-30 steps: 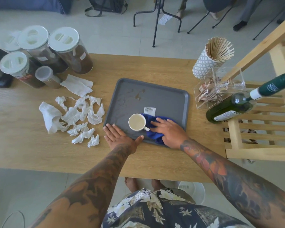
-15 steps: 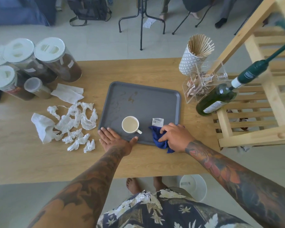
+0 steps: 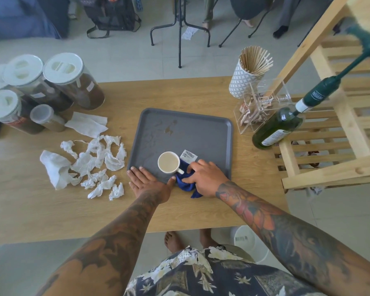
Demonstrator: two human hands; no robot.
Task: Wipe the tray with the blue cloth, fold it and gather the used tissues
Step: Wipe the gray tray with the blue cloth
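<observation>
A grey tray (image 3: pixel 203 129) lies in the middle of the wooden table (image 3: pixel 179 92), with brown spill marks near its far side. A white cup (image 3: pixel 168 162) of milky drink stands on its near part. My right hand (image 3: pixel 204 178) presses the bunched blue cloth (image 3: pixel 185 183) onto the tray's near edge just right of the cup; the cloth's white label (image 3: pixel 188 155) sticks out beyond my fingers. My left hand (image 3: pixel 150 181) lies flat on the tray's near left corner, fingers straight. Several crumpled white tissues (image 3: pixel 94 163) are scattered on the table left of the tray.
Lidded jars (image 3: pixel 73 82) stand at the far left, with a flat napkin (image 3: pixel 88 124) in front. A patterned cup of wooden sticks (image 3: pixel 247 75), a clear box (image 3: pixel 261 107) and a green bottle (image 3: pixel 282 124) sit to the right, by a wooden rack (image 3: pixel 329 146). A white bin (image 3: pixel 250 242) stands under the table.
My right hand slid the blue cloth to the right along the tray's near edge, then back left toward the cup. My left hand stayed flat on the tray's corner.
</observation>
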